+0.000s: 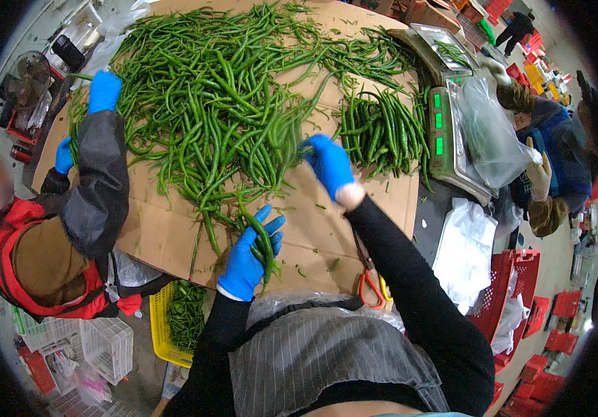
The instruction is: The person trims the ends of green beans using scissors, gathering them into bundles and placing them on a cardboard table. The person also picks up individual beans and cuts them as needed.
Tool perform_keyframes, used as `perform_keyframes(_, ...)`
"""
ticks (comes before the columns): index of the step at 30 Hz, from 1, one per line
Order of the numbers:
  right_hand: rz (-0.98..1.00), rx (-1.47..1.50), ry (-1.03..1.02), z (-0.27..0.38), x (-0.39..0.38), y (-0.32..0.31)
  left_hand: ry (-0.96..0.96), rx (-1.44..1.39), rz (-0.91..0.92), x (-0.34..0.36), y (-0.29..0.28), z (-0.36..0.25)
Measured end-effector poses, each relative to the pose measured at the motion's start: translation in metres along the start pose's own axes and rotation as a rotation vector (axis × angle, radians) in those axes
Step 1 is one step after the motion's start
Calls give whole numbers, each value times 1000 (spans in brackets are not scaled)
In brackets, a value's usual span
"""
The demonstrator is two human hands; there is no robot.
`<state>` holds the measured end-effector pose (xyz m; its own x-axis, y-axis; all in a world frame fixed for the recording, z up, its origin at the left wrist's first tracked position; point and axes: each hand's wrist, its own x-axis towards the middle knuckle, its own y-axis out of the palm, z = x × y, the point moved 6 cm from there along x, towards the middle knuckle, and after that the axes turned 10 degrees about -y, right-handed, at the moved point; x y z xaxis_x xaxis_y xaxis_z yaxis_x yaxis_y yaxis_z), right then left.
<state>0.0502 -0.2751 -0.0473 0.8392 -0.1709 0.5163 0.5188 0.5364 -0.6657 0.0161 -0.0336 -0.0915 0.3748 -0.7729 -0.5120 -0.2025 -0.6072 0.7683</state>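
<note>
We see long, slender green chili peppers [202, 104] heaped across a brown cardboard sheet [153, 240]. Our blue-gloved left hand [244, 265] grasps a few at the near edge; our blue-gloved right hand [330, 167] is curled beside motion-blurred ones, and we cannot tell whether it grips any. Below, to our left, a yellow plastic basket [162, 345] holds more peppers. At upper right, a shallow silvery tray [425, 32] bears several. We cannot make out what a clear plastic bag [485, 132] on the green scale [441, 163] contains. A red perforated plastic crate [488, 306] holds whitish plastic [511, 321].
</note>
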Motion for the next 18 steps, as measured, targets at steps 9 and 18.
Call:
perform_keyframes(9,262,-277,119,6,-39,-42,-165,-371,154,-10,14,11)
perform_keyframes(18,171,221,537,14,-76,-100,43,62,-57,-17,6,-11)
